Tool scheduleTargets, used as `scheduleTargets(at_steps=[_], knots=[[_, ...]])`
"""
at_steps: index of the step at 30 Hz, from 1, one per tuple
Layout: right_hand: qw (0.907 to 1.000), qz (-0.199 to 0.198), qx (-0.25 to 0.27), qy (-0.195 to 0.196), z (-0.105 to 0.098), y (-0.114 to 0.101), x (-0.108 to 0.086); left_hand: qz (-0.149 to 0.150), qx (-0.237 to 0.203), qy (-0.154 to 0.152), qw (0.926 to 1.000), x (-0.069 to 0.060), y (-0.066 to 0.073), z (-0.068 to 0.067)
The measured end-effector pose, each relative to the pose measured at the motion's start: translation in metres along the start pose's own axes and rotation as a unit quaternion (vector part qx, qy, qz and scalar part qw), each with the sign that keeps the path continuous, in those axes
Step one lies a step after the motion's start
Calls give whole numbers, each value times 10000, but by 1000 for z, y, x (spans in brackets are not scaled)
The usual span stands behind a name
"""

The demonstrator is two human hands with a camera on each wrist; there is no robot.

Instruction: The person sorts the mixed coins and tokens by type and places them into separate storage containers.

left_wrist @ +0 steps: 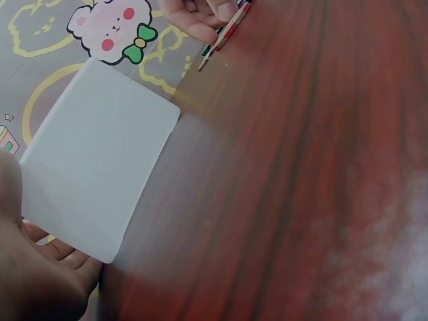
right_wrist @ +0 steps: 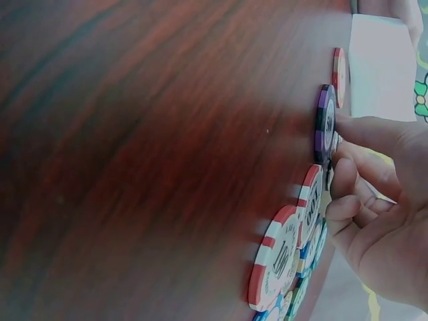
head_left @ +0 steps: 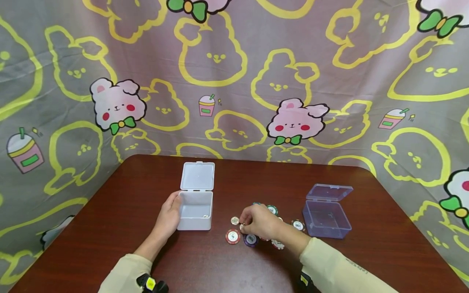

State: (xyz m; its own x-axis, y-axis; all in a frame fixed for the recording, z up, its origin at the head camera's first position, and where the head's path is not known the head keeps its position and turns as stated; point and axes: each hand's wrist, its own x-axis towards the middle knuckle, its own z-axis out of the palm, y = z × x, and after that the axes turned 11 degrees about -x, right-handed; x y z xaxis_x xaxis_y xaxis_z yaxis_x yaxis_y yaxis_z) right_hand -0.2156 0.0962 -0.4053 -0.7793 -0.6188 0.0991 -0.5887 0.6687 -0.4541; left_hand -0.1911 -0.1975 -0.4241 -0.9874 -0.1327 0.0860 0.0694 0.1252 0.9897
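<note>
Thumb and forefinger of the right hand (head_left: 261, 221) stand nearly closed on a small pale disc (head_left: 242, 227); we log this as a narrow pinch. Remaining fingers curl loosely in the right-wrist view. Whether the disc is off the table (head_left: 205, 260) we cannot tell (the fingertips cover part of it). A purple chip (head_left: 250, 240) lies just beside the pinch, and a second pale disc (head_left: 235, 220) rests near it to the left, beyond a red chip (head_left: 232, 236) marked 5.

Left hand (head_left: 169, 213): we note it gripping the left wall of a white box (head_left: 194, 224). The lid (head_left: 198, 177) is swung open, away from us, and a small pale piece (head_left: 206, 216) sits inside toward the front right corner.

Edges and room: a strip of wood separates the white box from the second pale disc, and tabletop extends in front of the chips. On the right we find a dark chip (head_left: 298, 225) marked 100 just beside a translucent purple box (head_left: 327, 232), also open. More chips (head_left: 277, 245) are partly hidden by the right hand. The white lid stands short of the table's far edge; patterned cloth (head_left: 227, 97) hangs behind.
</note>
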Motion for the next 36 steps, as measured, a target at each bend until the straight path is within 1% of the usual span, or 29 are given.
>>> scheduleTargets(at_steps=[4,9,12,16,21,26,36], knots=[[9999,26,-132,15,-1,0,1,62,16,-3,10000,1,1,-1],[9999,49,-117,7,-2,1,3,72,26,40,10000,0,2,-1],[9999,25,-148,-4,-4,2,3,-23,30,23,10000,1,2,-1],[9995,-35,-319,-66,-8,2,3,-147,-22,-23,9999,1,1,0],[9990,-122,-394,-184,-12,3,2,-120,-62,-8,9999,1,0,1],[9990,-155,-387,-166,-10,3,3,-61,-70,8,10000,1,0,1],[9986,-4,-457,-261,-9,0,4,-92,-53,31,9999,0,1,1]])
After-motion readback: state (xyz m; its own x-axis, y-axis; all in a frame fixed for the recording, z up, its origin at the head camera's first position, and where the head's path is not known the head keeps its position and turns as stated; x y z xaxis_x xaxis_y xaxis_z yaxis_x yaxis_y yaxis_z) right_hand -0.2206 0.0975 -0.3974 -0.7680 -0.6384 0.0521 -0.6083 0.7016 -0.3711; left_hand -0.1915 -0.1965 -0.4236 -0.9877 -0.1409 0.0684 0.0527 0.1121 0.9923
